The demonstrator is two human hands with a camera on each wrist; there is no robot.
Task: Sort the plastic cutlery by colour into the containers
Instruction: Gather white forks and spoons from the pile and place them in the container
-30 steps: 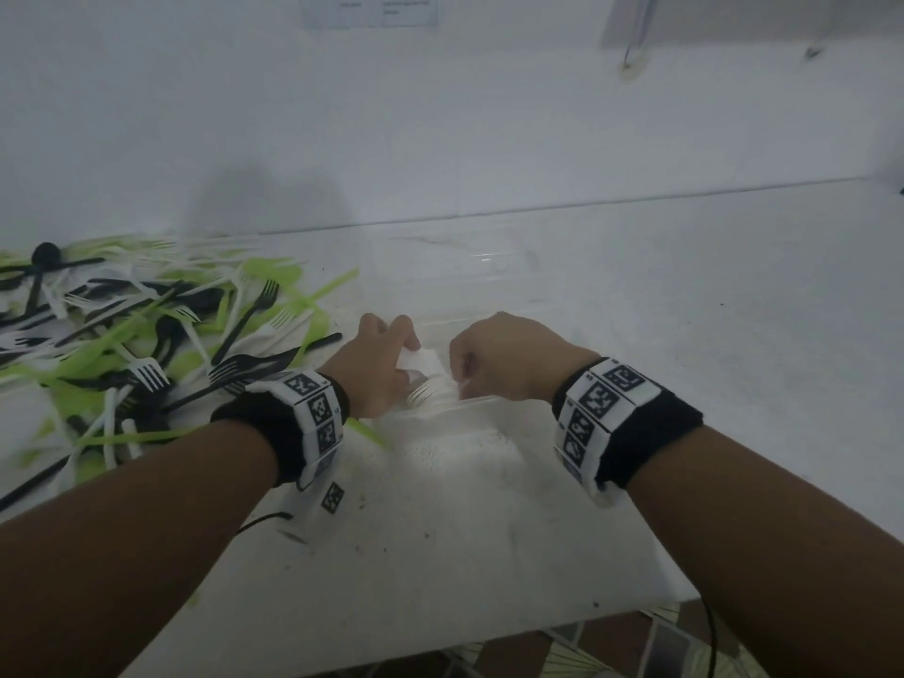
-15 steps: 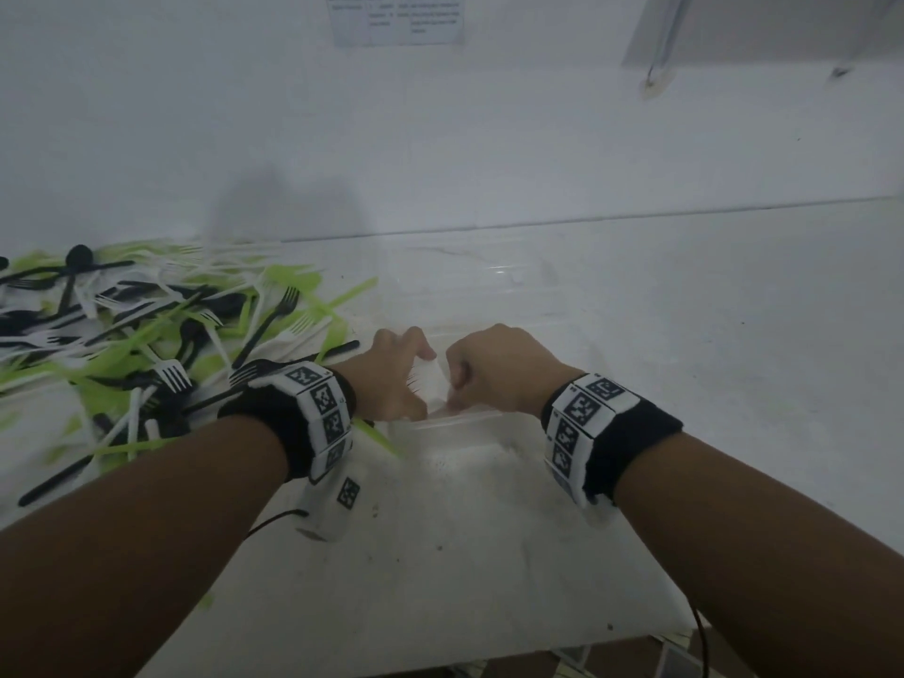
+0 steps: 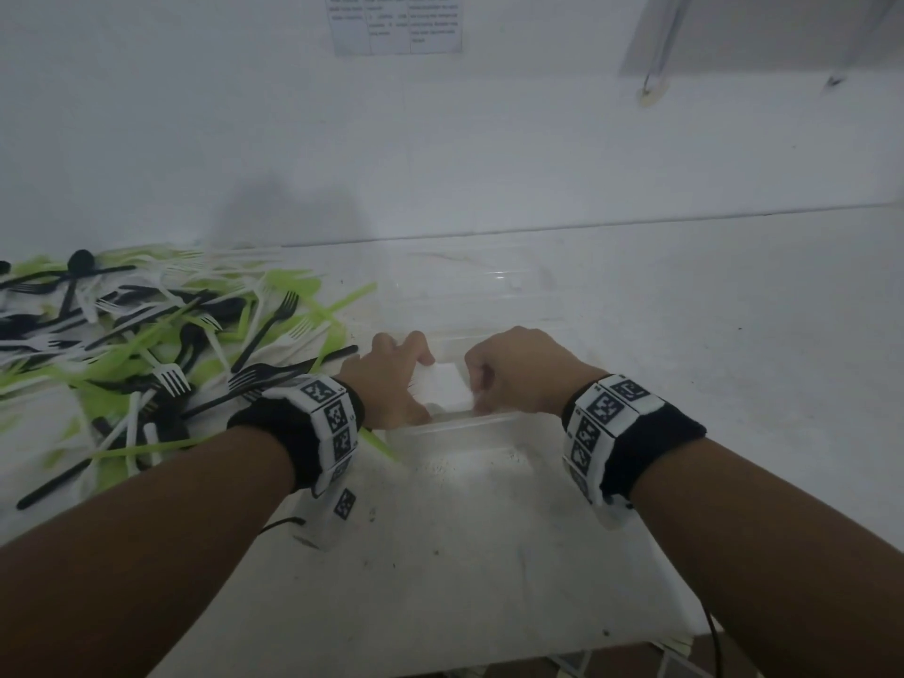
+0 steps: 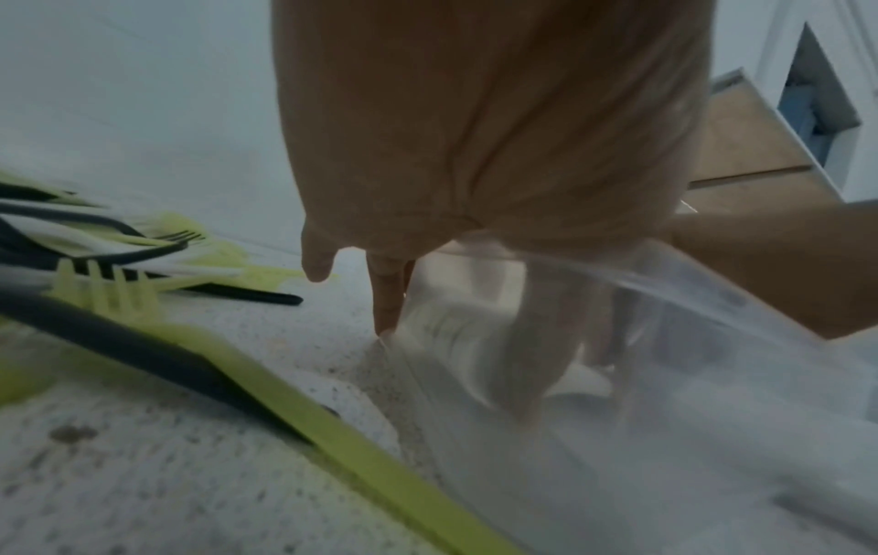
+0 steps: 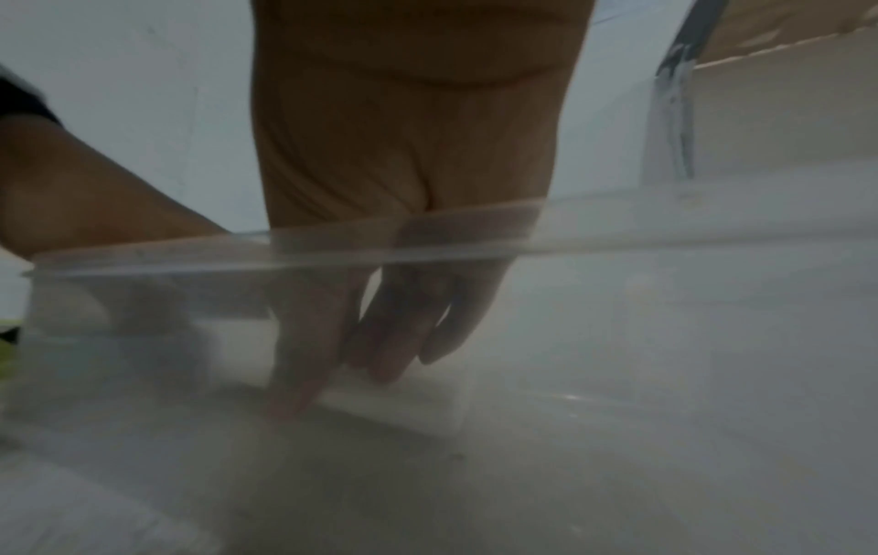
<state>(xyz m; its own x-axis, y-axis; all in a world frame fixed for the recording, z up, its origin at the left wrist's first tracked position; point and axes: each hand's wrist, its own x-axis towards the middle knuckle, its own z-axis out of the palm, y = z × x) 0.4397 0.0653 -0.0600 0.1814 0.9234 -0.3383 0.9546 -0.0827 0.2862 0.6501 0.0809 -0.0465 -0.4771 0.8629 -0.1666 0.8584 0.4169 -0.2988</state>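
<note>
A clear plastic container (image 3: 469, 425) stands in the middle of the white table. Both hands reach over its near wall. Between them lies a stack of white cutlery (image 3: 442, 390). My left hand (image 3: 391, 379) holds the stack's left end, where white fork tines (image 4: 446, 326) show through the container wall (image 4: 712, 300). My right hand (image 3: 513, 369) pinches the right end, its fingers (image 5: 380, 338) pointing down onto the white stack (image 5: 408, 409) behind the rim (image 5: 665, 240). The container floor under the hands is hidden.
A loose pile of black, white and green cutlery (image 3: 146, 335) covers the table's left side, reaching almost to the container. A green piece (image 4: 332, 420) lies just beside my left wrist. The wall runs close behind the table. The table's front edge (image 3: 489, 663) is near.
Both hands have stayed at the container's near wall with the white stack between them. The fork tines seen a second ago are now covered by my left hand.
</note>
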